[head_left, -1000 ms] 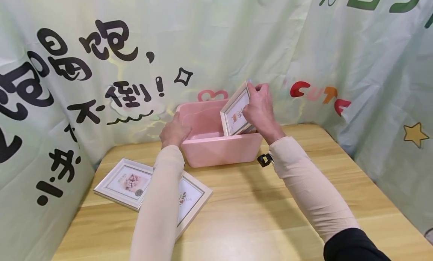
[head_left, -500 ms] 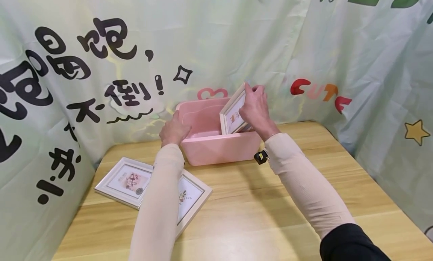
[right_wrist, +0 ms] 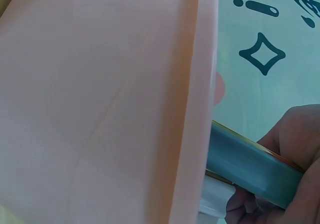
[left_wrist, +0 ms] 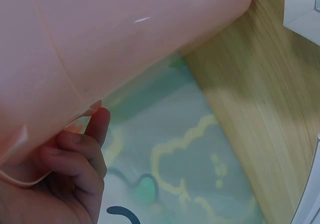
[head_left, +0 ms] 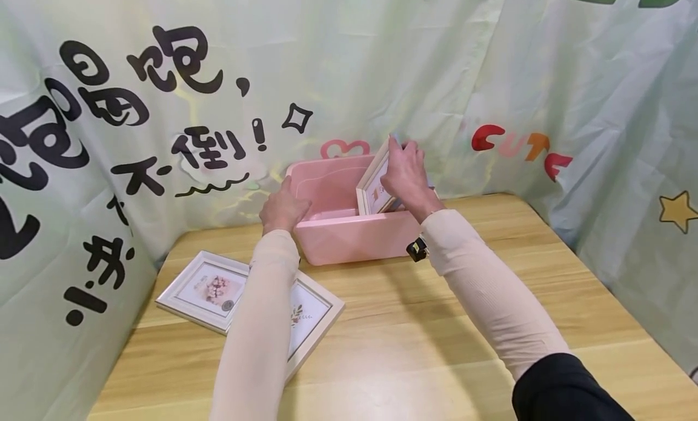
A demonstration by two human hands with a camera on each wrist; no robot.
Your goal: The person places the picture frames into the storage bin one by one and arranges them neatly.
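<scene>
noted since the earlier view: slight leftward shift of the right hand (head_left: 406, 172), with the upper corner of the tilted frame (head_left: 375, 188) swung left along with it. no clear change found at the left hand (head_left: 285, 209).

at far left, found a silver-white frame (head_left: 204, 288) lying flat, picture side up, on the wooden table (head_left: 414, 360). next to it, found a cream-edged frame (head_left: 313, 318), also flat and face up, partly hidden by the left sleeve (head_left: 253, 330); cannot tell whether touching the first.

further right, recorded the left hand gripping the left rim of the pink bin (head_left: 354, 242), fingers bent around the edge. judged the bin light, smooth and slightly flexible, likely to slide if unsteadied; best held by its rim, as done.

in the bin's right part, located the tilted frame, leaning on a slant and projecting above the rim. observed the right hand pinching its upper border between thumb and fingers. seen also, in the right wrist view, a bluish edge (right_wrist: 252, 166) in that grip and a white edge (right_wrist: 216, 196) just below; cannot tell the number of frames held. judged stiff, fairly light, smooth enough to slip, and fragile if glass-fronted. advise taking hold by opposite borders, clear of the face.
</scene>
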